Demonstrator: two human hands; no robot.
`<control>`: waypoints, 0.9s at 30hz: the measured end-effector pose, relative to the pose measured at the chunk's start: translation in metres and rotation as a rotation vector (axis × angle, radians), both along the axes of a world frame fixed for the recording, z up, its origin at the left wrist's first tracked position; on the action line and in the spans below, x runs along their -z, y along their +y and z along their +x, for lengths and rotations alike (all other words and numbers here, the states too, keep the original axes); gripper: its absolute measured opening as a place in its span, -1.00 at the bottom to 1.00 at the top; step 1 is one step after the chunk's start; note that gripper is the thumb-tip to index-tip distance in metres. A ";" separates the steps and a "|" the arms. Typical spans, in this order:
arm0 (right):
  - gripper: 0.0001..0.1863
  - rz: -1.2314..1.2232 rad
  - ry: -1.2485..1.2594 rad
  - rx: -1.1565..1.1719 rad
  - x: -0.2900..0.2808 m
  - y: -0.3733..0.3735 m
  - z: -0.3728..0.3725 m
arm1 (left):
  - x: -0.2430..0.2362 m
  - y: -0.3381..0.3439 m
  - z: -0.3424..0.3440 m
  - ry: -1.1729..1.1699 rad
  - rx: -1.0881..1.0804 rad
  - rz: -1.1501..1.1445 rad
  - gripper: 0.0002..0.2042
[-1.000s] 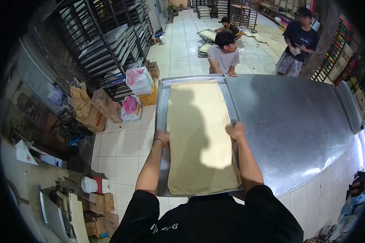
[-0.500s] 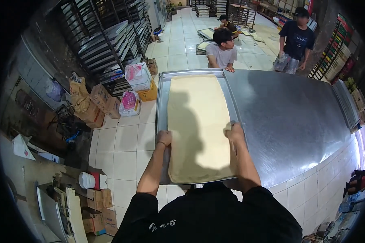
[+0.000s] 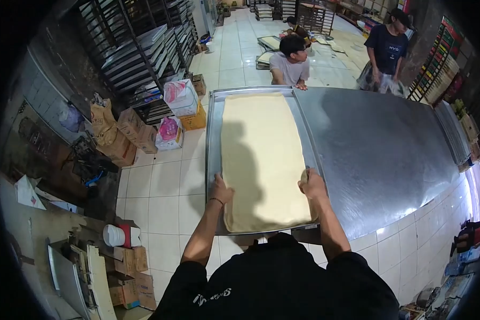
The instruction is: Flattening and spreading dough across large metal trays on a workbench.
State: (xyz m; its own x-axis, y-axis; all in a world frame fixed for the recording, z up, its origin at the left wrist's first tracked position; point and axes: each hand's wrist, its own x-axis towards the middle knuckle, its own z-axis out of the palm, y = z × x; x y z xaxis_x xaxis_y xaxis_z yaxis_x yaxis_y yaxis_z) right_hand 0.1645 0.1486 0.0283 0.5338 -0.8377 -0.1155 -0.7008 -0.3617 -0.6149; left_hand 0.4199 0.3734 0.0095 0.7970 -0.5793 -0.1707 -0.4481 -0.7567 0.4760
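A large pale sheet of dough (image 3: pixel 266 144) lies lengthwise in a shallow metal tray (image 3: pixel 214 138) in front of me. It covers most of the tray, and my shadow falls across it. My left hand (image 3: pixel 220 190) is closed around the tray's left rim, its thumb over the dough's edge. On the opposite side, my right hand (image 3: pixel 312 185) grips the right rim, thumb turned inward near the dough. The undersides of both hands are hidden.
A steel table (image 3: pixel 378 154) extends right of the tray. One person (image 3: pixel 289 66) crouches beyond its far edge; another (image 3: pixel 385 53) stands at the far right. Cartons (image 3: pixel 138 128) and a tray rack (image 3: pixel 138 53) line the left. Stacked sheets (image 3: pixel 453 130) stand at the table's right end.
Both hands sit slightly nearer the tray's close end, and the left thumb reaches further over the dough. The view has shifted a little. The standing person's head has tilted down.
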 end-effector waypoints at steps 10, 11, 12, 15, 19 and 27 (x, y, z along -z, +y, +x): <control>-0.73 0.075 -0.153 0.113 -0.024 0.094 -0.079 | -0.032 0.026 0.006 -0.199 -0.035 -0.045 -0.52; -0.69 0.318 -0.138 0.066 -0.040 0.116 -0.090 | -0.027 0.031 0.010 -0.283 -0.104 -0.017 -0.54; -0.69 0.311 -0.155 0.094 -0.035 0.130 -0.095 | -0.020 0.035 0.018 -0.295 -0.075 -0.027 -0.54; -0.58 0.735 -0.144 -0.018 -0.021 0.170 -0.096 | 0.011 0.049 0.060 -0.079 0.003 0.156 -0.68; -0.61 1.016 -0.560 0.271 -0.019 0.183 -0.071 | -0.042 0.035 0.057 0.307 0.107 -0.028 -0.86; -0.57 0.545 -0.918 0.637 -0.048 0.155 -0.085 | -0.058 0.027 -0.027 0.613 0.077 -0.577 -0.92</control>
State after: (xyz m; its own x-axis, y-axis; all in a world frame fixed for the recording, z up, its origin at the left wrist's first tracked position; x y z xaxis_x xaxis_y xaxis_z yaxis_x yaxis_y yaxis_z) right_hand 0.0792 0.3038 0.0762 0.1170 -0.9372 -0.3286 0.1107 0.3411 -0.9335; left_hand 0.3932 0.4004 0.0671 0.6146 -0.7575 -0.2201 -0.0253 -0.2978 0.9543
